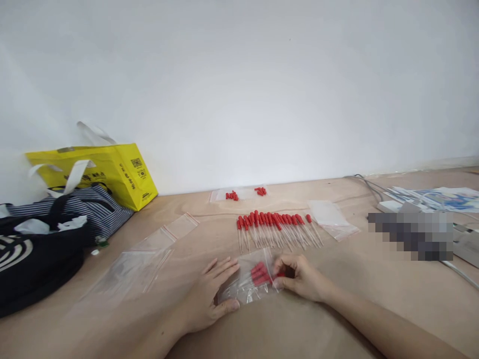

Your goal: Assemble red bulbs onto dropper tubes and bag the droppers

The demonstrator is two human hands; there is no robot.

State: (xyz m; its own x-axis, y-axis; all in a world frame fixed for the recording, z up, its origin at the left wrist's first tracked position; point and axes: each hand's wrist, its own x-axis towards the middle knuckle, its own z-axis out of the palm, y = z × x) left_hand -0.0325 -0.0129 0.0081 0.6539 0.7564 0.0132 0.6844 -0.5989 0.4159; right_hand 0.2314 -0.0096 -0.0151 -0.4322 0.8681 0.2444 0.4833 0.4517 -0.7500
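On the table (pixel 374 294), the spread left hand (pixel 213 293) touches a clear bag (pixel 244 280); the right hand (pixel 301 277) pinches a red piece (pixel 279 274).

On my feed I count 2 hands: 1 L hand (pixel 215 294), 1 R hand (pixel 301 276). Btwn them, 1 clear bag (pixel 239 281) w/ 3+ red bulbs (pixel 259 271). Red-topped droppers (pixel 256 218): approx. 20, overlapping, exact no. unclear. Far red bits (pixel 232 196): 2 clusters. L side: 3+ overlapping clear bags (pixel 140 247), 1 yellow bag (pixel 139 184), 1 striped bag (pixel 112 214), 1 black bag (pixel 56 279).
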